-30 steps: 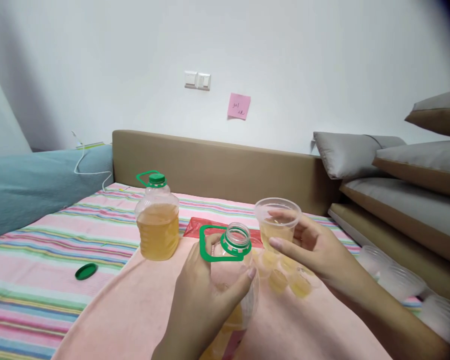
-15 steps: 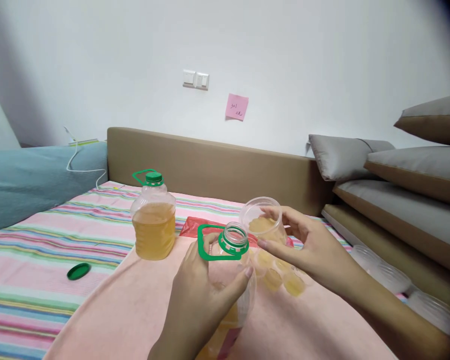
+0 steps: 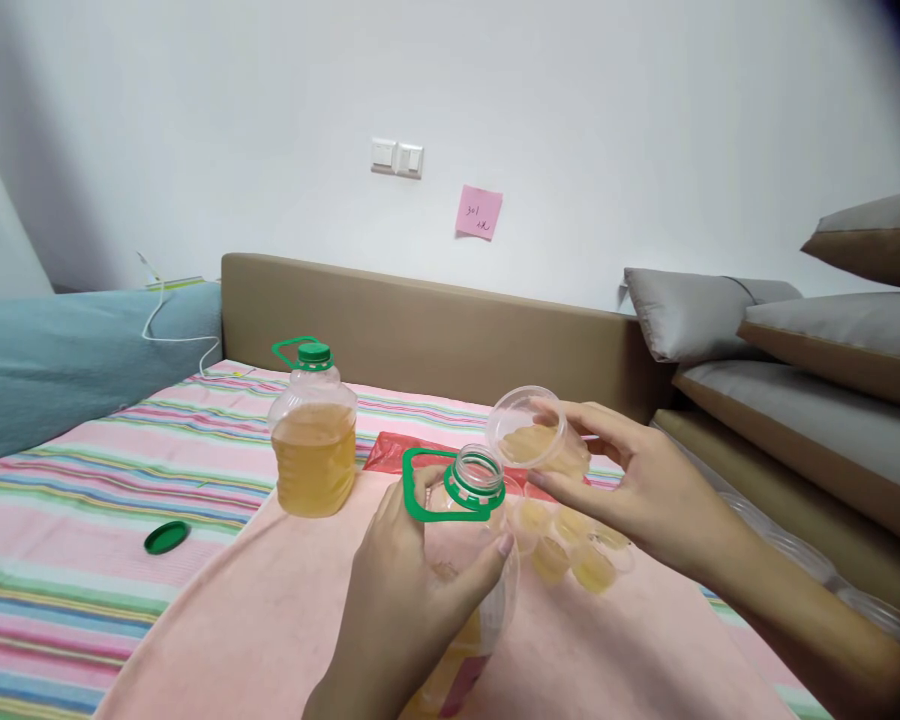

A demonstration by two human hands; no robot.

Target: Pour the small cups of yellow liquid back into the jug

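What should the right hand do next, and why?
Probably bring the clear cup squarely over the open bottle before tipping it further: the right hand holds the cup tilted, with liquid inside and its rim near the uncapped neck, while the left hand grips the bottle.

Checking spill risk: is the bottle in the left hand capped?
No, the bottle in the left hand shows its threaded mouth uncovered and open.

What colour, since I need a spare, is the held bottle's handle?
The handle is green, clearest in the head view.
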